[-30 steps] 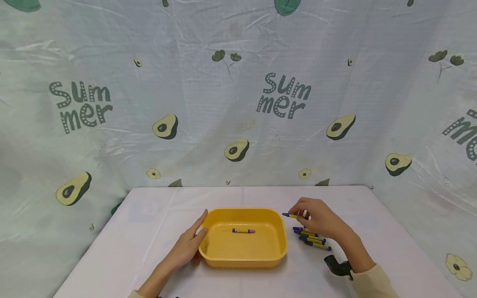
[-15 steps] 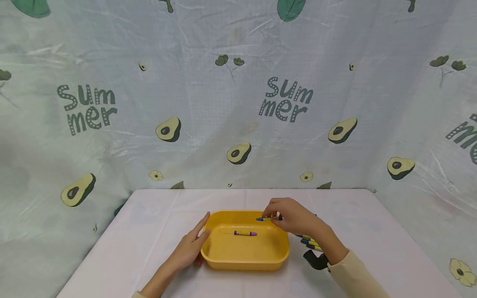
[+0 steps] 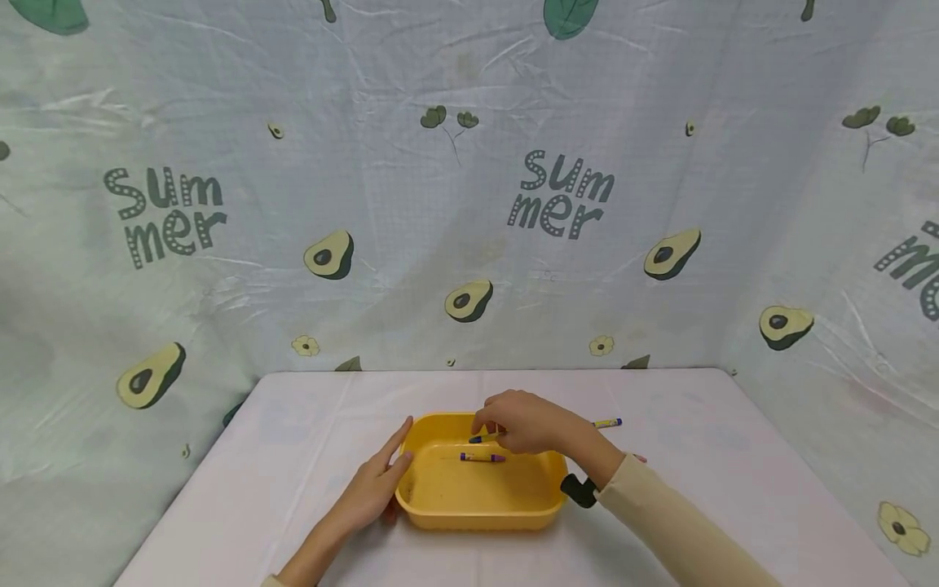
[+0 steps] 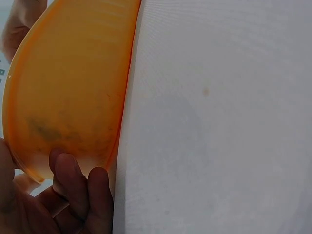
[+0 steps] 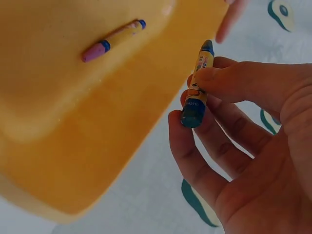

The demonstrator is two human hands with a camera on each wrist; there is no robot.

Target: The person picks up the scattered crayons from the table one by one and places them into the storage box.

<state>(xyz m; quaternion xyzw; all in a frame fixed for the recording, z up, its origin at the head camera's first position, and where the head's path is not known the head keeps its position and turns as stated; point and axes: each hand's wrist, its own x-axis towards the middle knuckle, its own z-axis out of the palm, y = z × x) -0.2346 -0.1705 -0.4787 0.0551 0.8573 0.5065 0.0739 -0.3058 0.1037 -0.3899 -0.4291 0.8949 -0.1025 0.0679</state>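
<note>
A yellow plastic tray (image 3: 480, 519) stands on the table, and my left hand (image 3: 369, 487) grips its left end. In the left wrist view, curled fingertips (image 4: 69, 170) press the outside of its wall. My right hand (image 3: 524, 421) is over the tray's far side, pinching an oil pastel (image 5: 200, 80) between thumb and fingers. This pastel has a yellow wrapper with blue bands and a dark blue-green end. On the tray floor lies a pastel with a pinkish-purple tip (image 5: 95, 51), just nearer to me than the held one.
Right of the tray, another yellow-wrapped pastel (image 3: 607, 423) lies on the white-covered table (image 3: 411, 562). A pink tip (image 3: 641, 458) peeks out beyond the right sleeve (image 3: 660, 514), which hides the other pastels there. A printed curtain (image 3: 396, 187) rises behind the table.
My right hand has carried the pastel leftward from beside the pile, across the rim, to above the tray. The left hand and the purple-tipped pastel stay in place.
</note>
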